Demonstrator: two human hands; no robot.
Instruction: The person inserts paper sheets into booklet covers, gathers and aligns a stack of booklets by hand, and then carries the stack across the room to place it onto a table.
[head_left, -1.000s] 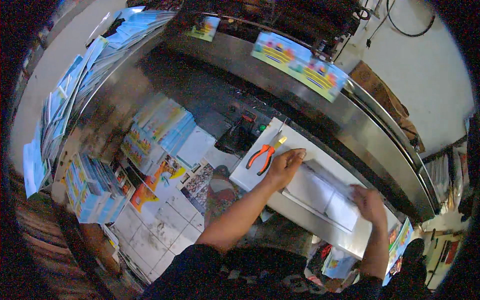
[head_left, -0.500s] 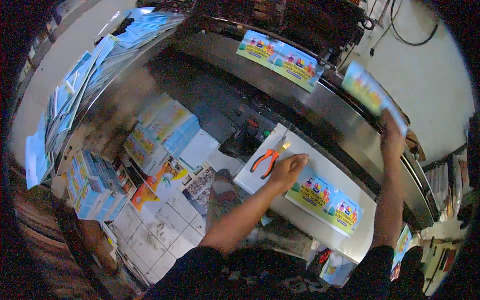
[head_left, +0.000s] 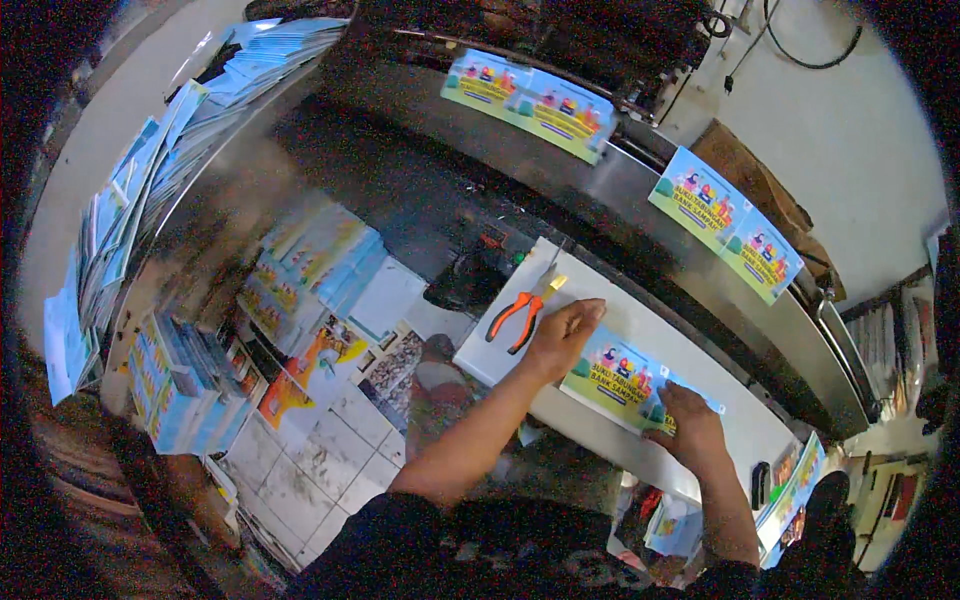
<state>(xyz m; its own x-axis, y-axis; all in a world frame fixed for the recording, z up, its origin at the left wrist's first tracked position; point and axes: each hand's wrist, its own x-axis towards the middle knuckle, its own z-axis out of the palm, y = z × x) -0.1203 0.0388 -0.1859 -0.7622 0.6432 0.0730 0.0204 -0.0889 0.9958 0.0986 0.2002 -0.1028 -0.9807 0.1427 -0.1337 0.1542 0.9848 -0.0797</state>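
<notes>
A blue, green and yellow printed booklet (head_left: 615, 382) lies spread on the white tabletop (head_left: 625, 300) in front of me. My left hand (head_left: 566, 338) is closed at its left end, fingers pressed together; whether anything is in them is hidden. My right hand (head_left: 688, 425) lies over the booklet's right half, thumb and fingers apart, covering part of it. Pliers (head_left: 520, 315) with orange and black handles lie left of my left hand. Two matching booklets hang over the metal rail beyond: one at the right (head_left: 725, 222), the other further left (head_left: 527, 102).
The long metal rail (head_left: 620, 185) of a machine runs across behind the tabletop. Blue booklets (head_left: 150, 190) fan along a curved surface at the left. Booklet stacks (head_left: 180, 385) and another stack (head_left: 320, 255) stand below. Tiled floor (head_left: 320, 450) shows beneath.
The booklet blurred in my right hand now hangs over the rail at the right. My right hand has come down to the booklet on the tabletop. My left hand stays by the pliers.
</notes>
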